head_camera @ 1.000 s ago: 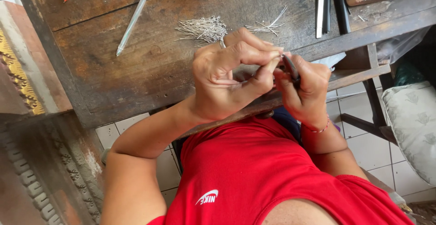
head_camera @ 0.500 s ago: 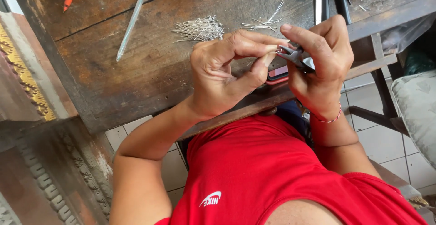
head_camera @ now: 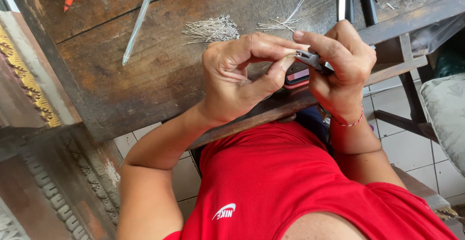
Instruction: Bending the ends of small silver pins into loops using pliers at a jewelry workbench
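Metal pin pinched in my left hand (head_camera: 237,77) meets small pliers (head_camera: 312,60) clenched in my right hand (head_camera: 341,70); two pin piles (head_camera: 210,28) wait on the surface (head_camera: 145,75), finished pieces indistinguishable.

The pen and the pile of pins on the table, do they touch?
Apart. The head view shows bare wood between the pen and the pins.
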